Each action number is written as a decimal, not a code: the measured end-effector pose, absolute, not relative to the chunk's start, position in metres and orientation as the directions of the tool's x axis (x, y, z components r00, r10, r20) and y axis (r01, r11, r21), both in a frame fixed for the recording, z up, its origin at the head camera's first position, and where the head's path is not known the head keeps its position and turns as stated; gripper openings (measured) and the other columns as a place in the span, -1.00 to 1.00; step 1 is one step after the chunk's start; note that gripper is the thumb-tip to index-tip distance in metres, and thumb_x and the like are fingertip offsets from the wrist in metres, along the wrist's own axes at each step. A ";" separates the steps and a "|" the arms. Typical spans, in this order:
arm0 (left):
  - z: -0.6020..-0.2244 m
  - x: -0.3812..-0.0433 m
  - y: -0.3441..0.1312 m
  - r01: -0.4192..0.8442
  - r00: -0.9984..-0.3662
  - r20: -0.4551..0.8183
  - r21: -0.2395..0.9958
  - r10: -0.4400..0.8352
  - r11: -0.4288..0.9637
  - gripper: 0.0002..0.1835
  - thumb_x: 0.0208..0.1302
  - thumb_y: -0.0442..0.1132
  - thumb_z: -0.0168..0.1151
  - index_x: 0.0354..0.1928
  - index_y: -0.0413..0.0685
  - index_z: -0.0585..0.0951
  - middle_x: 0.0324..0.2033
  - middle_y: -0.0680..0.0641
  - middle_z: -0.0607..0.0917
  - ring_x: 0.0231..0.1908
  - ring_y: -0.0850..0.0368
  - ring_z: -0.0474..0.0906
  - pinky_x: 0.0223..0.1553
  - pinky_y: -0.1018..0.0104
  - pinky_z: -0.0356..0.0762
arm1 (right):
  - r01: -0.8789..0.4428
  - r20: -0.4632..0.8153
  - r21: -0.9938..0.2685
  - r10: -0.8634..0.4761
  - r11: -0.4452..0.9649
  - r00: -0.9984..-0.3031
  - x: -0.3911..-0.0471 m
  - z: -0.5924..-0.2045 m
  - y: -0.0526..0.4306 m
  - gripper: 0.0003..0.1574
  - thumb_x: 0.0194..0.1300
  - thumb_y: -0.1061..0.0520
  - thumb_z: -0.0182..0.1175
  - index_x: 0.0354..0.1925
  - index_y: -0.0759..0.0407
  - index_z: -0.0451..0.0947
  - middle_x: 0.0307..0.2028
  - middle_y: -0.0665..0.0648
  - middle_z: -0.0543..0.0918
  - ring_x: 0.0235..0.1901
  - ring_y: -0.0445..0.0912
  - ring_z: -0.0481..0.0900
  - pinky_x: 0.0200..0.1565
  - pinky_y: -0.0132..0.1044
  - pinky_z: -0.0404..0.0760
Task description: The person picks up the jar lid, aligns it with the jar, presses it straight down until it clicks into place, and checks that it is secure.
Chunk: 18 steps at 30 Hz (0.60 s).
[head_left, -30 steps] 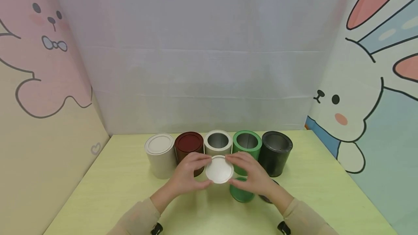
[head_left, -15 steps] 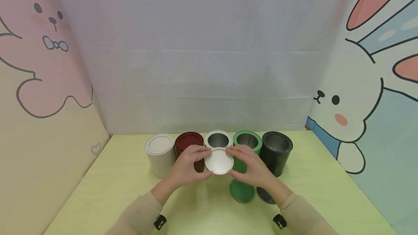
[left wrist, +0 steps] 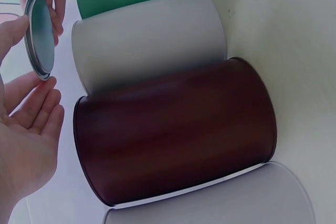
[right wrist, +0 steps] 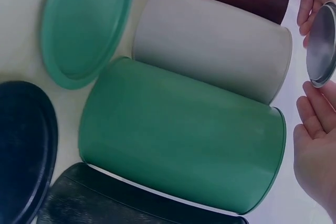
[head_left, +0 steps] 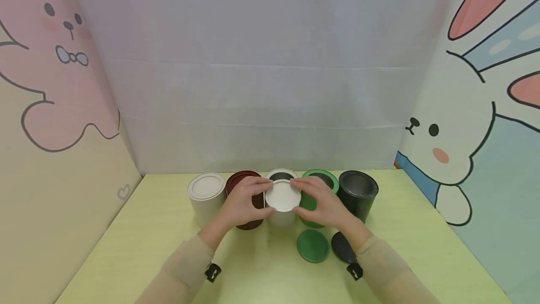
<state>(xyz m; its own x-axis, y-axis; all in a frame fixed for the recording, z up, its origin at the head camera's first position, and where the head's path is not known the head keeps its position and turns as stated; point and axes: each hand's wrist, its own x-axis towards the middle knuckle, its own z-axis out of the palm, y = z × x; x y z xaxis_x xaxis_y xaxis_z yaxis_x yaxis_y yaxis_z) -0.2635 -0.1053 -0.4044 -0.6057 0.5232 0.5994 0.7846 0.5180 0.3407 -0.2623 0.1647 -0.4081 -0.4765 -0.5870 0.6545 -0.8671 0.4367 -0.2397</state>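
Observation:
Between them, my left hand [head_left: 243, 199] and right hand [head_left: 322, 201] pinch a round white lid [head_left: 283, 196] by its edges, thumbs at the near side and fingers at the far side. In both wrist views the lid hangs in the air above the rim level of the cans. Behind and below it stands the open white can [head_left: 281, 219], its mouth partly covered by the lid in the head view. A dark red can [head_left: 249, 224] with its lid on is beside my left hand. The open green can [head_left: 310, 203] stands partly behind my right hand.
A white can [head_left: 206, 196] with its lid on ends the row at left; an open black can [head_left: 358, 193] ends it at right. A green lid [head_left: 313, 246] and a black lid [head_left: 342, 247] lie on the yellow-green table [head_left: 126, 257] in front.
Both hands have moved the white lid forward, away from me, so that it now overlaps the open white can's mouth. The green and black lids have come into fuller view.

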 end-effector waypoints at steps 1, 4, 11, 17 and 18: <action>-0.403 -0.265 -0.106 0.781 -0.611 0.590 0.342 0.528 0.523 -0.37 -0.03 -0.11 0.58 0.11 -0.23 0.66 0.06 -0.13 0.66 0.10 -0.07 0.52 0.13 0.04 0.49 | -0.865 0.651 -0.239 -0.589 0.441 -0.480 -0.264 -0.407 0.165 -0.24 0.09 0.08 0.50 0.22 0.32 0.52 0.16 0.23 0.57 0.14 0.15 0.47 0.12 0.09 0.47; -0.396 -0.269 -0.106 0.770 -0.629 0.561 0.355 0.537 0.531 -0.37 0.01 -0.11 0.56 0.14 -0.24 0.65 0.07 -0.13 0.65 0.10 -0.09 0.52 0.11 0.03 0.50 | -0.857 0.634 -0.252 -0.592 0.450 -0.498 -0.269 -0.402 0.165 -0.23 0.05 0.14 0.51 0.22 0.32 0.53 0.16 0.25 0.57 0.13 0.17 0.48 0.11 0.11 0.47; -0.388 -0.280 -0.104 0.748 -0.661 0.522 0.396 0.539 0.533 -0.38 0.04 -0.13 0.54 0.15 -0.26 0.63 0.10 -0.18 0.64 0.13 -0.16 0.51 0.14 -0.04 0.48 | -0.810 0.561 -0.319 -0.592 0.492 -0.579 -0.280 -0.394 0.166 -0.24 0.10 0.16 0.48 0.26 0.31 0.50 0.18 0.27 0.56 0.14 0.19 0.48 0.11 0.14 0.48; -0.383 -0.289 -0.102 0.709 -0.704 0.479 0.435 0.525 0.554 -0.38 0.07 -0.11 0.52 0.17 -0.24 0.63 0.14 -0.17 0.62 0.17 -0.18 0.48 0.16 -0.07 0.46 | -0.786 0.530 -0.351 -0.584 0.509 -0.615 -0.287 -0.387 0.164 -0.28 0.14 0.16 0.45 0.25 0.33 0.50 0.17 0.30 0.56 0.15 0.23 0.46 0.13 0.15 0.46; -0.382 -0.290 -0.101 0.701 -0.712 0.468 0.445 0.523 0.557 -0.38 0.08 -0.10 0.51 0.18 -0.23 0.62 0.14 -0.17 0.62 0.18 -0.18 0.47 0.16 -0.07 0.46 | -0.780 0.521 -0.358 -0.583 0.514 -0.624 -0.287 -0.386 0.164 -0.28 0.15 0.16 0.44 0.25 0.34 0.50 0.18 0.30 0.55 0.16 0.23 0.46 0.14 0.16 0.45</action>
